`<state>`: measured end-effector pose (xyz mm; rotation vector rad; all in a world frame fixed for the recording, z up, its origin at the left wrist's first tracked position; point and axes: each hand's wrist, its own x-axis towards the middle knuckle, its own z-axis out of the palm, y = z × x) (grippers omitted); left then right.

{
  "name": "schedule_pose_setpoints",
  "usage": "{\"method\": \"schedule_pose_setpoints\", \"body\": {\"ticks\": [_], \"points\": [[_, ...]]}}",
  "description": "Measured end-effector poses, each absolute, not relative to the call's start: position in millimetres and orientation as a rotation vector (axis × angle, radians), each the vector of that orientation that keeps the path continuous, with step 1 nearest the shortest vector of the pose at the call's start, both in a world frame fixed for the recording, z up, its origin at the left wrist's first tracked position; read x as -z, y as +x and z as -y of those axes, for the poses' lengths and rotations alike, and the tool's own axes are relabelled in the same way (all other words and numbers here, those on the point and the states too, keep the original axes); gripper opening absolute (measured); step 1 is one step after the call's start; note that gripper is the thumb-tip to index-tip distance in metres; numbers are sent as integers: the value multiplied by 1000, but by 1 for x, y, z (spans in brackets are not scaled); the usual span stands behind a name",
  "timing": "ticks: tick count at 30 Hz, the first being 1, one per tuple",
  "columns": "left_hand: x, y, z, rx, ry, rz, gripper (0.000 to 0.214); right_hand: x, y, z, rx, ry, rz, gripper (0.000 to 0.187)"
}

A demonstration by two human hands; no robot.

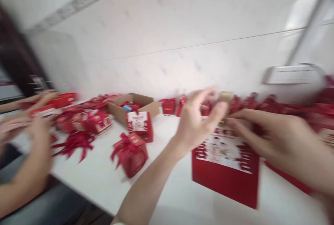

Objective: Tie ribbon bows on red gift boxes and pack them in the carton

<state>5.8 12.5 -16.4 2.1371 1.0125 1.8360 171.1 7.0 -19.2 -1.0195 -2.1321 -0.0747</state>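
Note:
The picture is smeared by motion. My left hand point(197, 120) and my right hand point(261, 132) meet above a red gift box point(225, 172) printed with a white cartoon panel. Both hands pinch at its top edge, where a small gold-coloured piece point(225, 97) shows between the fingertips. The box hangs a little above the white table point(99, 179). My right forearm runs off to the lower right.
An open cardboard carton point(135, 106) stands behind several red gift boxes with ribbon bows, such as the tied box point(130, 153) and an upright box point(140, 125). More red boxes line the wall on the right. Another person's hands point(23, 124) work at the left edge.

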Motion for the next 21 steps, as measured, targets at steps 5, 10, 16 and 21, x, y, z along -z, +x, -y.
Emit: {"method": "schedule_pose_setpoints", "body": {"ticks": [5,10,16,21], "points": [[16,19,-4,-2097,2712,-919,24,9,153,-9,229,-1261,2316,21],[32,40,20,-1197,3070,-888,29,16,149,-31,252,-1533,2342,19],[47,54,27,-885,3247,-886,43,21,155,-40,304,-1527,2341,17],[57,63,37,-751,3334,-770,39,26,162,-41,390,-1408,2324,21]]}}
